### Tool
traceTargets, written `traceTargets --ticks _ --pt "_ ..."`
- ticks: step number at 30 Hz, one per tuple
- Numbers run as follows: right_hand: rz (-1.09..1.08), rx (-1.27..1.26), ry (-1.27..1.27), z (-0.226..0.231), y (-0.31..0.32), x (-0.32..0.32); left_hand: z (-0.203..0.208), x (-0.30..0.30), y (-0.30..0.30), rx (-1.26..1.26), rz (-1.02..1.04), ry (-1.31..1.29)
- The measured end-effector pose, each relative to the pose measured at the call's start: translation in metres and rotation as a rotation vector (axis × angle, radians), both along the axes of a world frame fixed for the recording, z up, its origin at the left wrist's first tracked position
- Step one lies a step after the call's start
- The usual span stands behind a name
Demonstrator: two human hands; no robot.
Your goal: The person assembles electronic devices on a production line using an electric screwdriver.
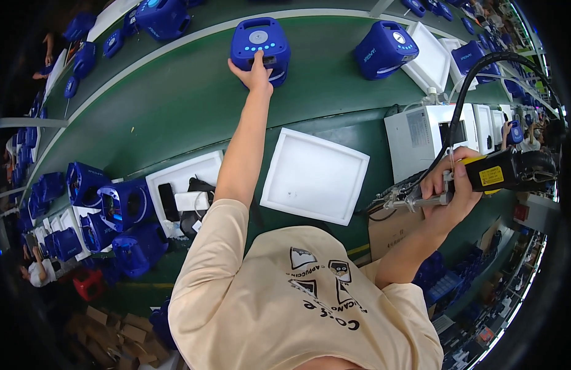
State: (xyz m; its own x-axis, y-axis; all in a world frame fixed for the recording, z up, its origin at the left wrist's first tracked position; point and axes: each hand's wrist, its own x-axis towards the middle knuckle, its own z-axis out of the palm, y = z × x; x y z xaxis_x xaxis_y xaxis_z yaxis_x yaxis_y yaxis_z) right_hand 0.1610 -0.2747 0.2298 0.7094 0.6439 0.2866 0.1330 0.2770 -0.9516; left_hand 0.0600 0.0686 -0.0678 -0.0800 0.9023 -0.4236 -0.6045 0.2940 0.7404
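A blue plastic device (259, 31) with a carry handle, a round grey dial and a row of light-blue buttons stands on the green conveyor belt in front of me. My left hand (254, 75) reaches out to it and grips its near side, one finger lying over the panel below the buttons. On the right, my right hand (453, 188) is wrapped around a black-and-yellow power screwdriver (496, 172), its metal nose pointing left and a black hose looping over it. Between my arms lies a shallow white foam tray (316, 176).
Another blue device (385, 52) stands on the belt (328, 68) at the right. A white boxy machine (415, 139) sits beside the screwdriver. At the left, a second foam tray (159, 182) holds a black phone (168, 201), near several blue housings (128, 203). Other people work along the line.
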Motion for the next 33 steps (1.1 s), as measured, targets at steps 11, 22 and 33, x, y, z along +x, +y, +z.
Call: traceTargets --ticks 11,22,33 --pt "0.096 0.022 0.031 -0.013 0.011 -0.005 -0.020 -0.097 -0.091 0.108 -0.427 0.313" --pt "-0.015 -0.023 -0.152 -0.057 0.029 -0.016 -0.094 -0.191 -0.359 0.154 -0.717 0.749" --pt "-0.018 -0.019 -0.027 -0.043 0.023 -0.024 -0.050 -0.178 -0.367 0.004 -0.677 0.524"
